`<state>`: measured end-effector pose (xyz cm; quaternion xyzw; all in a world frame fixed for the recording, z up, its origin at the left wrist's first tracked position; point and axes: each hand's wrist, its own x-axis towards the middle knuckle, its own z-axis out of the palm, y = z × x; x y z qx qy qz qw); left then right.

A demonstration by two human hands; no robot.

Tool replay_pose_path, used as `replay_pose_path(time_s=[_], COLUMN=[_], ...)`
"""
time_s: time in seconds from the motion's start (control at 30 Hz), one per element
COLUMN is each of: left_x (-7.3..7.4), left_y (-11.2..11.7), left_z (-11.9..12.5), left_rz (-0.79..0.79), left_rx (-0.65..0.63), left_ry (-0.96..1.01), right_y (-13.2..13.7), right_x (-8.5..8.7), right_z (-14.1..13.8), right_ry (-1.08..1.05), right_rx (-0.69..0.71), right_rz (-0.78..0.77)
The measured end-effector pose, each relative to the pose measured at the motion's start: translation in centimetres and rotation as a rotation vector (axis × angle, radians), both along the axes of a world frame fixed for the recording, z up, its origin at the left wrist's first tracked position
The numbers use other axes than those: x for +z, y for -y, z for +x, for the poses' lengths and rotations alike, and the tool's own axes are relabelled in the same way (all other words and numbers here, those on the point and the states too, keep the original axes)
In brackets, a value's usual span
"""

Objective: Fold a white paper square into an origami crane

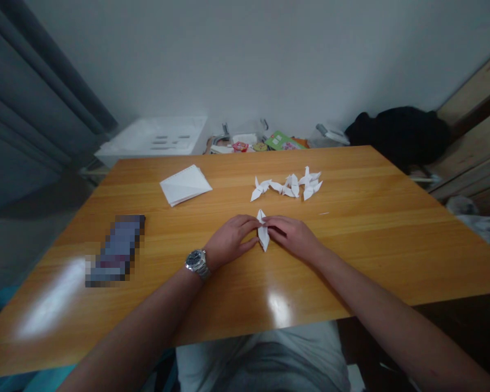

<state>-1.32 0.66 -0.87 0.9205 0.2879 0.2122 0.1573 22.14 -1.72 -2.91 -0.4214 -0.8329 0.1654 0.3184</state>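
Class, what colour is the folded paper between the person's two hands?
The folded paper is white; it shows best in the head view.

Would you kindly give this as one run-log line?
left hand: touching folded paper | right hand: touching it | paper figures: beyond hands

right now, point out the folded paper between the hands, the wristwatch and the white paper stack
Folded paper [263, 234], head view: its lower half.
Wristwatch [195, 261], head view: its dial.
White paper stack [185, 185], head view: middle of its top sheet.
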Motion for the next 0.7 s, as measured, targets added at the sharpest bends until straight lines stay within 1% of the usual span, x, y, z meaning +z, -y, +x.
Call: replay_pose_path(time_s=[0.27, 0.4, 0.5, 0.7], left_x=[-0.3, -0.6, -0.5, 0.0], left_y=[0.3, 0.2, 0.2, 0.1], left_z=[0.9, 0.9, 0.8, 1.1], left_rz=[0.093, 0.097, 0.09, 0.032], left_rx=[0.077, 0.102, 0.097, 0.153], left_ry=[-0.067, -0.112, -0.137, -0.087], right_y=[0.2, 0.1, 0.1, 0.0], right_x=[0.1, 0.1, 0.2, 0.3], right_z=[-0.1, 0.0, -0.1, -0.3], right_ry=[0.031, 0.071, 0.099, 0.008], right_rx=[-0.041, 0.003, 0.031, -0.023], right_rz=[-0.01, 0.019, 0.043, -0.022])
